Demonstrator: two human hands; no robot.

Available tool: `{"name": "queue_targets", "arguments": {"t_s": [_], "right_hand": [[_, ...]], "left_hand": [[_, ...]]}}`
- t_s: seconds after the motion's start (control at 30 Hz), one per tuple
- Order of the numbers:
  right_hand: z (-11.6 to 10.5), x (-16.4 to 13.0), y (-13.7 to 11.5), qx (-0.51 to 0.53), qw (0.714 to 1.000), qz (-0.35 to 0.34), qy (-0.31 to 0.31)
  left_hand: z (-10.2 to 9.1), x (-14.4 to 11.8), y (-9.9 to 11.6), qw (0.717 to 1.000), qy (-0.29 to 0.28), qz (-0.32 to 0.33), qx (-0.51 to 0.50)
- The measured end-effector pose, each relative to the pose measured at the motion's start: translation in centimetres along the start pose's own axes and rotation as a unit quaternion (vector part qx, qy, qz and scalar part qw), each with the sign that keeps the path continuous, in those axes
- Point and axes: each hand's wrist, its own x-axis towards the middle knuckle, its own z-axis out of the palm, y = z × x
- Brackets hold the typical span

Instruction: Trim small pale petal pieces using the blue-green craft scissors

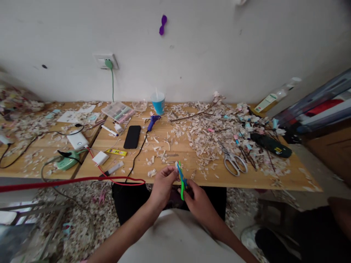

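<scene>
My right hand [194, 195] grips small scissors [182, 184] with one green and one blue half, blades pointing up and away from me. My left hand [165, 181] pinches a small whitish piece [177, 165] beside the blade tips; its exact kind is too small to make out. Both hands are close together at the table's front edge, above my lap. Pale shavings and scraps [204, 146] lie on the wood just beyond them. Larger grey-handled scissors [235, 163] rest to the right of my hands.
A purple glue gun [152, 122], black phone [132, 137], blue cup [158, 103] and yellow-labelled strip [116, 152] are on the table [153, 180]. Twigs with pale blossoms [216, 100] and a dark green tool [271, 145] lie right. A red cable [82, 179] crosses the left; someone's leg [315, 233] shows lower right.
</scene>
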Motion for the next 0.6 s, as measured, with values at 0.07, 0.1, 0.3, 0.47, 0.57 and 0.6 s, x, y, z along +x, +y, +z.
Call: {"name": "queue_targets", "arguments": {"t_s": [0.07, 0.1, 0.3, 0.47, 0.57, 0.6], "right_hand": [[0.0, -0.1, 0.0, 0.001, 1.0, 0.001, -0.001], [0.0, -0.1, 0.0, -0.001, 1.0, 0.0, -0.001], [-0.3, 0.0, 0.2, -0.031, 0.999, 0.004, 0.005], [-0.5, -0.2, -0.2, -0.045, 0.999, -0.001, 0.003], [-0.5, -0.3, -0.3, -0.053, 0.999, 0.007, 0.001], [-0.5, -0.3, -0.3, -0.055, 0.998, 0.007, 0.001]], "left_hand": [[0.0, 0.0, -0.1, 1.0, -0.001, -0.003, 0.006], [-0.1, 0.0, -0.1, 1.0, -0.002, -0.002, 0.013], [-0.3, 0.1, 0.6, 0.995, -0.026, 0.029, 0.092], [-0.5, 0.1, 1.2, 0.989, -0.045, 0.035, 0.135], [-0.6, 0.2, 1.2, 0.986, -0.051, 0.033, 0.152], [-0.6, 0.2, 1.2, 0.986, -0.051, 0.032, 0.158]]}}
